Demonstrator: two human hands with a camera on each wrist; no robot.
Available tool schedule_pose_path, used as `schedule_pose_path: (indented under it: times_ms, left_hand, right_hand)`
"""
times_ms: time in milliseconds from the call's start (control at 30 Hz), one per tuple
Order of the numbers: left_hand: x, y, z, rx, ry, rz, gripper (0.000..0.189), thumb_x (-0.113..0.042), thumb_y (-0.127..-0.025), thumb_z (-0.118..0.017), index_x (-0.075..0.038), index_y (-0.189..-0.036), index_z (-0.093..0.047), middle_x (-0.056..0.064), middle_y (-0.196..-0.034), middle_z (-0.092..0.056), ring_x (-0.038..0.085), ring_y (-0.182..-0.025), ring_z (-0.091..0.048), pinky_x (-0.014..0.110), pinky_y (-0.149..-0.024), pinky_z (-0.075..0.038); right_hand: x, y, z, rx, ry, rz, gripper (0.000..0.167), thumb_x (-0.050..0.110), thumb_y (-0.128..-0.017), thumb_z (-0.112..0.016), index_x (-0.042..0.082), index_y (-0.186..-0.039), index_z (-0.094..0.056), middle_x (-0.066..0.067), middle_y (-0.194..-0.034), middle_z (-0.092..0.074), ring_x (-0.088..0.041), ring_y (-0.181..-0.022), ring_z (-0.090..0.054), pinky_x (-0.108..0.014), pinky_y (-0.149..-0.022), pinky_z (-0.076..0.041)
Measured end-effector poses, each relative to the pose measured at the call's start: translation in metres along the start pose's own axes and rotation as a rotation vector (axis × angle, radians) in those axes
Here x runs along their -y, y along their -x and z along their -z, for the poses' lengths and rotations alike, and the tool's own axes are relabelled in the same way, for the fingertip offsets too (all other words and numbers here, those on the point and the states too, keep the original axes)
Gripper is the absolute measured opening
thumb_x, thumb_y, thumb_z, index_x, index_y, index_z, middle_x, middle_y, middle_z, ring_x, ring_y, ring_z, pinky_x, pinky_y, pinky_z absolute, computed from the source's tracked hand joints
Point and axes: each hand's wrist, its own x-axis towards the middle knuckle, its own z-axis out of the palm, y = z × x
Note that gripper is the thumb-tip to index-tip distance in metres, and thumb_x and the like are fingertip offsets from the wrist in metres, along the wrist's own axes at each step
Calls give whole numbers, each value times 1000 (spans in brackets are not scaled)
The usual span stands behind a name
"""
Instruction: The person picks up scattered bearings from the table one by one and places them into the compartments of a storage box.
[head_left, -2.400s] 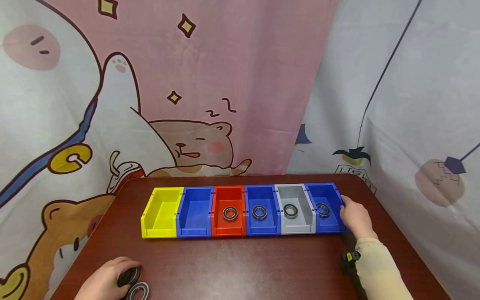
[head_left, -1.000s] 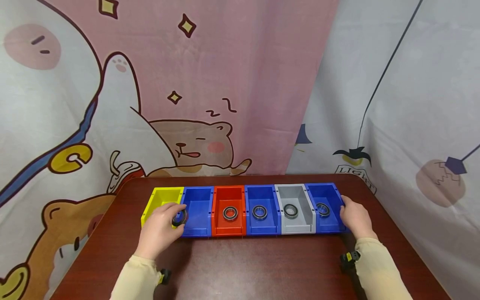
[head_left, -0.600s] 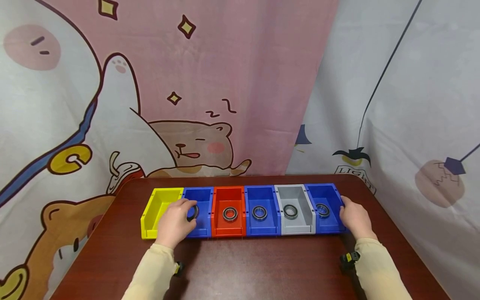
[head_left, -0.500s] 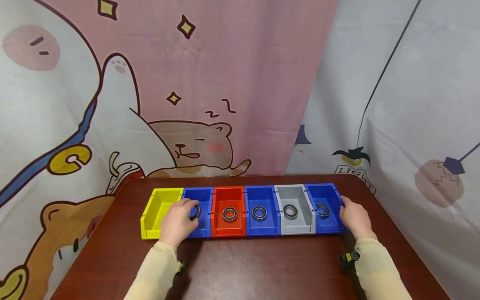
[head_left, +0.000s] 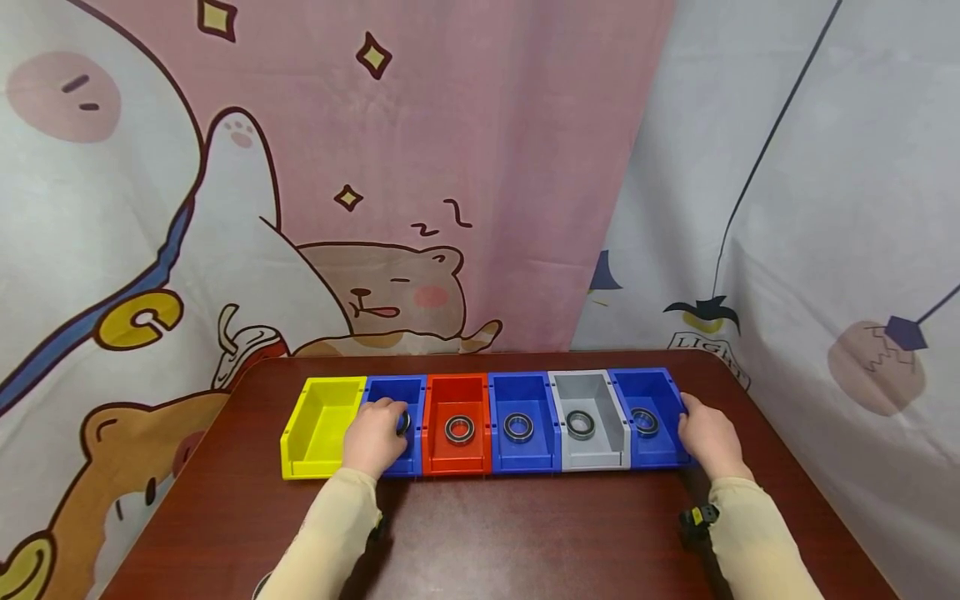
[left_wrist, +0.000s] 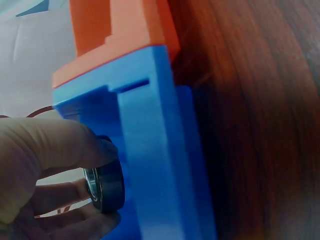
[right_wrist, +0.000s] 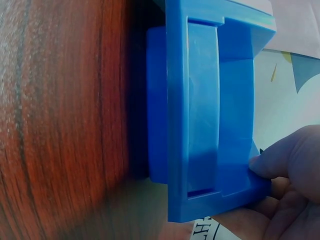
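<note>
My left hand (head_left: 375, 437) pinches a ball bearing (left_wrist: 107, 182) between thumb and fingers, inside the blue bin (head_left: 397, 388) second from the left. In the left wrist view the bearing stands on edge, close behind the bin's front lip. At the far right end of the row, my right hand (head_left: 711, 435) grips the side wall of the last blue bin (right_wrist: 202, 110), thumb inside and fingers outside. That bin holds a bearing (head_left: 644, 422). More bearings lie flat in the red bin (head_left: 459, 430), the middle blue bin (head_left: 518, 427) and the grey bin (head_left: 581, 425).
A yellow bin (head_left: 326, 425) ends the row at the left and has nothing in it. Part of another bearing (head_left: 261, 585) shows at the bottom edge beside the left sleeve. The brown table (head_left: 525, 533) reaches back to a printed curtain (head_left: 525, 167).
My left hand took a bearing from the table at lower left, carried it past the yellow bin and lowered it into the second bin. My right hand has stayed on its bin.
</note>
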Motion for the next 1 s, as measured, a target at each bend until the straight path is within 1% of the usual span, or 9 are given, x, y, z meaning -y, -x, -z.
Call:
schedule_pose_path:
  times_ms: [133, 233, 400, 567, 633, 767, 867, 1000]
  left_hand:
    - [-1, -5, -5, 67, -10, 42, 43, -9, -74, -83, -3, -115, -72, 16, -107, -68, 36, -98, -62, 53, -89, -52]
    - [-1, -8, -10, 111, -32, 61, 43, -11, -76, -84, -4, -116, -72, 16, -106, -68, 35, -97, -61, 54, -90, -51]
    - [-1, -11, -16, 144, -55, 69, 36, -10, -77, -81, -5, -112, -73, 14, -98, -68, 33, -91, -60, 53, -86, -53]
    - [0, -17, -24, 184, -42, 98, 34, -8, -79, -80, -5, -111, -73, 14, -99, -68, 33, -91, -59, 55, -88, -52]
    - [1, -19, -28, 198, -43, 105, 31, -8, -79, -79, -5, -110, -73, 15, -98, -68, 34, -91, -60, 55, -89, -51]
    - [5, -20, -33, 197, -49, 104, 24, -7, -80, -76, -5, -103, -73, 15, -95, -68, 35, -89, -60, 56, -87, -51]
    - [5, -19, -34, 190, -54, 102, 19, -6, -80, -75, -5, -98, -72, 15, -92, -68, 36, -88, -60, 56, -85, -52]
    - [4, -18, -34, 205, -65, 109, 18, -6, -81, -74, -5, -98, -72, 15, -92, -68, 36, -89, -60, 55, -85, -52]
  right_hand:
    - [0, -1, -1, 8, -4, -9, 48, 4, -97, -47, -17, -139, -38, -42, -128, -49, -57, -110, -53, -65, -89, -45]
    - [0, -1, -1, 14, -6, -15, 48, 4, -97, -47, -17, -139, -38, -42, -129, -48, -57, -112, -52, -65, -90, -45]
    - [1, 0, -1, 19, -6, -23, 48, 4, -98, -46, -17, -140, -37, -43, -130, -47, -57, -112, -51, -65, -91, -44]
    - [0, 0, 0, 16, -5, -13, 48, 4, -97, -46, -16, -140, -38, -43, -128, -48, -58, -110, -53, -65, -89, -45]
    - [0, 0, 0, 13, -2, -10, 48, 4, -97, -47, -17, -139, -38, -43, -128, -48, -58, -110, -53, -65, -88, -45]
    - [-1, -1, -1, 13, 3, -14, 48, 5, -97, -47, -16, -139, -38, -43, -128, -48, -58, -110, -53, -65, -89, -45]
    - [-1, -1, -1, 15, 3, -17, 48, 5, -97, -47, -16, -140, -38, -43, -129, -48, -57, -110, -52, -65, -89, -45]
    - [-1, -2, -1, 12, 3, -17, 48, 5, -97, -46, -17, -140, -37, -43, -129, -48, -57, -111, -52, -65, -89, -45]
